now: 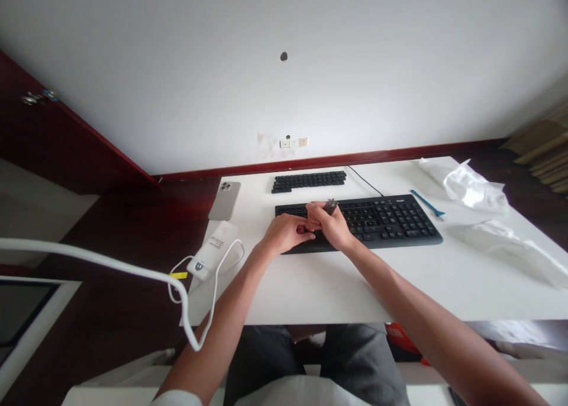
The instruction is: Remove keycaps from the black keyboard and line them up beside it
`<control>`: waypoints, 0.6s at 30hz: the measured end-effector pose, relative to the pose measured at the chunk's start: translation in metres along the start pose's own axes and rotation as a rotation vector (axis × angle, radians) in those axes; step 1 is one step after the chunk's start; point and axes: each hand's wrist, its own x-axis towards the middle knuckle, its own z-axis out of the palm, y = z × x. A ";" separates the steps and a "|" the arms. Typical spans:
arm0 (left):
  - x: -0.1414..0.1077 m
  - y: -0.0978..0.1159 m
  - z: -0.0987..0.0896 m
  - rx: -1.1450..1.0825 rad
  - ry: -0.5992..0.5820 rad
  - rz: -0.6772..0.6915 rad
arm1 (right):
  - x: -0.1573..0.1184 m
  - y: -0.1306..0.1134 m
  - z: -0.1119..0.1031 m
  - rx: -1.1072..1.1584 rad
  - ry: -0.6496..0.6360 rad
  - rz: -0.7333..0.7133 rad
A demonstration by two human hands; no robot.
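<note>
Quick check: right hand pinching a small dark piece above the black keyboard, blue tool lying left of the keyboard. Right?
Not quite: the head view shows the blue tool lying to the right of the black keyboard, not the left. The right hand is pinching a small dark piece above the keyboard, as you said.

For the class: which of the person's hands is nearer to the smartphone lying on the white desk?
Left. The left hand is over the keyboard's near edge, to the right of the smartphone; the right hand is farther right, above the keyboard.
</note>
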 end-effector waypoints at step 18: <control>-0.001 0.000 0.000 -0.068 0.006 0.004 | 0.004 0.002 -0.011 0.181 0.033 0.052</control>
